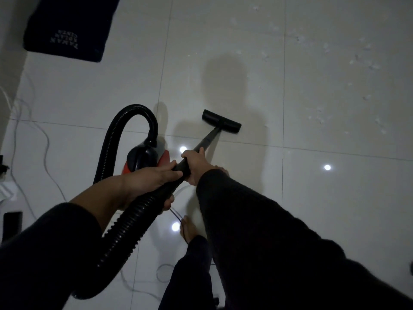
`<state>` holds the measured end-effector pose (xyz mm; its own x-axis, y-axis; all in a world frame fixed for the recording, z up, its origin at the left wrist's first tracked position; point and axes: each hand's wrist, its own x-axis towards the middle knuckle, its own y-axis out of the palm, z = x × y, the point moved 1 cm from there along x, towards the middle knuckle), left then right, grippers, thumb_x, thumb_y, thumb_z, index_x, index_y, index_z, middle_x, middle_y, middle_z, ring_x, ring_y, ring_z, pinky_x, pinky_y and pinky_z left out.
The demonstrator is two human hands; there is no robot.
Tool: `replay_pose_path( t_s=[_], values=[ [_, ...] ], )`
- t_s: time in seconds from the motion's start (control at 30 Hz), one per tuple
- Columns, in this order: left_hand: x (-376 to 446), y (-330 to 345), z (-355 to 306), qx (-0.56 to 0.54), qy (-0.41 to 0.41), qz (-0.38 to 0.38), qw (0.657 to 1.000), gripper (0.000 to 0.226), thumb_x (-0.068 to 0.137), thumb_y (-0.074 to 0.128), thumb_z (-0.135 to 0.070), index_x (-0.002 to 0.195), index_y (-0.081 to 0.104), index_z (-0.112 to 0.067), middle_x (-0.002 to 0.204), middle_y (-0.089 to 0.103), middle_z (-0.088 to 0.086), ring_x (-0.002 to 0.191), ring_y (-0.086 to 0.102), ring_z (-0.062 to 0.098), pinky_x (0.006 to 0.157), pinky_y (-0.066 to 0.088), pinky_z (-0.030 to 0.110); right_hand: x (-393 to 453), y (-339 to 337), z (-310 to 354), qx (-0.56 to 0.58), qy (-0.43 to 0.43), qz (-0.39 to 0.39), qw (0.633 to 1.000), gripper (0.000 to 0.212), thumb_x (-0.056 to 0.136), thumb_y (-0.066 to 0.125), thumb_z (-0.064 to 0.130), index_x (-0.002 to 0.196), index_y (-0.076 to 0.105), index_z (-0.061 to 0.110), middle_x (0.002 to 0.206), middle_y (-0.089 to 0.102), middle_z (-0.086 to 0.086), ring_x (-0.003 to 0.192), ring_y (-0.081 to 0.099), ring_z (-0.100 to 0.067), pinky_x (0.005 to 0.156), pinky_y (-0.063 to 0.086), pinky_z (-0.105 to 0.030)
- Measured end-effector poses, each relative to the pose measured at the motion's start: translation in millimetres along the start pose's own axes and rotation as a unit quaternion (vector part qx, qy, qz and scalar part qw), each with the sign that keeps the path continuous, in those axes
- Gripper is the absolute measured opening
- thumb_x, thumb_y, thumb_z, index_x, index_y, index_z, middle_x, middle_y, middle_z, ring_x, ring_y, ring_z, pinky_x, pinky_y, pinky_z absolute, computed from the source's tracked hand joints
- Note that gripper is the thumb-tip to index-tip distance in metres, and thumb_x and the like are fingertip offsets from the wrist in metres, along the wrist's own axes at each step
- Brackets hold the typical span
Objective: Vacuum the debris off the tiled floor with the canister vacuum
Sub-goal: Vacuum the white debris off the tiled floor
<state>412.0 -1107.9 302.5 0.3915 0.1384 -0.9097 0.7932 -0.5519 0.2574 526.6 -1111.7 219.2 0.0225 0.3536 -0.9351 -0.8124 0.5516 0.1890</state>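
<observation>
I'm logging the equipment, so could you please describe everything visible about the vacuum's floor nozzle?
The floor nozzle is a flat, wide black bar, apparently plastic, lying on the pale tiled floor at a slant. A black wand joins its middle from behind. It sits in shadow, left of the scattered debris, touching none of it.

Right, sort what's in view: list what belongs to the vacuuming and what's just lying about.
For the job: floor nozzle, wand, ribbed hose, red canister, scattered debris, left hand, right hand.

Lying about: dark mat, loose white cables.
</observation>
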Motion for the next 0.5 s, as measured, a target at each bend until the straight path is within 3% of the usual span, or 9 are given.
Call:
replay_pose_path(
  t_s=[0.2, 0.23, 0.37, 0.5],
  values=[
    [-25, -1, 20, 0.049, -0.026, 0.010, 0.998, 0.025, 0.096, 0.048, -0.033, 0.120, 0.045, -0.039, 0.063, 0.055, 0.013, 0.045, 0.055, 0.018, 0.040, 0.047, 0.026, -23, 4, -33, 0.056, 0.008, 0.003, 0.998, 0.089, 0.089, 0.041, -0.001, 0.149, -0.006, 0.045, 0.136, 0.043, -0.016, 0.103, 0.056, -0.029, 0.089, 0.051, -0.041],
    [-28, 0, 24, 0.056, -0.034, 0.012, 0.998, 0.023, 0.095, 0.048, -0.034, 0.118, 0.047, -0.034, 0.062, 0.055, 0.012, 0.045, 0.054, 0.017, 0.040, 0.047, 0.027, -25, 2, -39, 0.053, 0.012, 0.003, 0.999, 0.089, 0.089, 0.041, -0.001, 0.149, -0.006, 0.045, 0.136, 0.044, -0.017, 0.102, 0.056, -0.029, 0.087, 0.051, -0.041],
    [-33, 8, 32, 0.079, -0.049, 0.025, 0.995, 0.028, 0.096, 0.047, -0.034, 0.124, 0.045, -0.032, 0.060, 0.055, 0.011, 0.043, 0.053, 0.016, 0.040, 0.046, 0.025, -31, -6, -53, 0.035, 0.019, 0.002, 0.999, 0.089, 0.089, 0.042, 0.002, 0.150, -0.007, 0.044, 0.102, 0.048, -0.010, 0.091, 0.058, -0.026, 0.088, 0.051, -0.045],
    [-36, 15, 37, 0.103, -0.066, 0.034, 0.992, 0.024, 0.095, 0.048, -0.035, 0.119, 0.045, -0.030, 0.062, 0.055, 0.012, 0.044, 0.054, 0.016, 0.041, 0.047, 0.025, -37, -18, -64, 0.068, 0.025, -0.010, 0.997, 0.089, 0.089, 0.042, 0.000, 0.150, -0.006, 0.043, 0.102, 0.047, -0.010, 0.092, 0.060, -0.025, 0.085, 0.051, -0.041]
  ],
)
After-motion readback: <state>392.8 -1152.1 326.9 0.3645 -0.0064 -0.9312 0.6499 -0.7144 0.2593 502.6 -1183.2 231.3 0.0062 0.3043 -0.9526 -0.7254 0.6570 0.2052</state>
